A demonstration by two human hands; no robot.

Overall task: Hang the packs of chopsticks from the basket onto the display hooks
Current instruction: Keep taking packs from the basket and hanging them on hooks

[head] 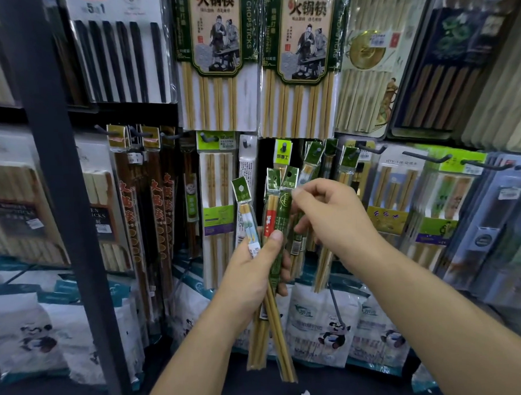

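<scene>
Both hands busy picking one pack from the bunch

Left hand [250,268] was clamped round a bundle of slim clear-wrapped bamboo chopstick packs with green header cards [279,217], and right hand [330,215] pinched the top of one of them. Best bet imo: peel that pack clear of the others, line up its punched hole, slide it onto the black metal display hook [317,150] just behind, where similar packs hung.
</scene>
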